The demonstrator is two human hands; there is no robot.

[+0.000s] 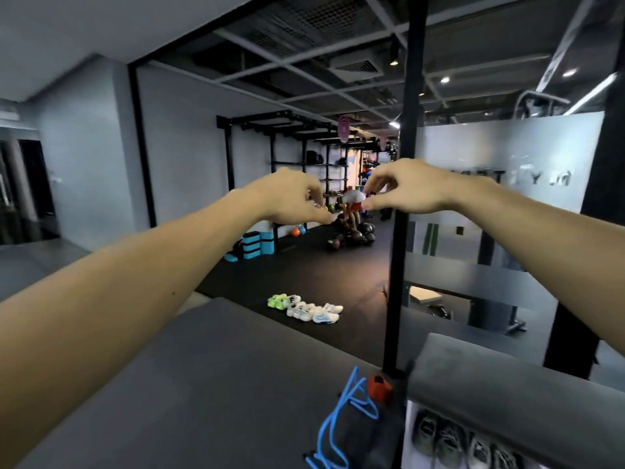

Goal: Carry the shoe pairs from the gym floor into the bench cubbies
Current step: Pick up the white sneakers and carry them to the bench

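**Both hands raised and empty, shoes waiting on the far floor**

The left hand (294, 198) and right hand (409, 189) are held out at chest height, close together but not touching, each with fingers curled loosely and thumb tip near fingertip. Neither hand holds a shoe; a small ring-like glint sits at the left hand's fingers, too small to make out. Both bare forearms stretch in from the near corners.

Below and beyond the hands, on the dark gym floor (304, 272), a short row of shoe pairs (306, 308) lies just past the far edge of a grey padded surface (189, 384): a bright green pair at the left, then white and pale blue ones to the right, touching or nearly so.

At the near right, a grey cushioned bench top (507, 394) covers a white cubby (466, 441) where grey shoes (449, 438) already stand side by side. Just left of it, a blue cord (341, 421) lies looped on the padded surface beside a small red object (378, 387). A black post (404, 198) rises behind them.

Far back, a black rack (291, 157) holds gym equipment.
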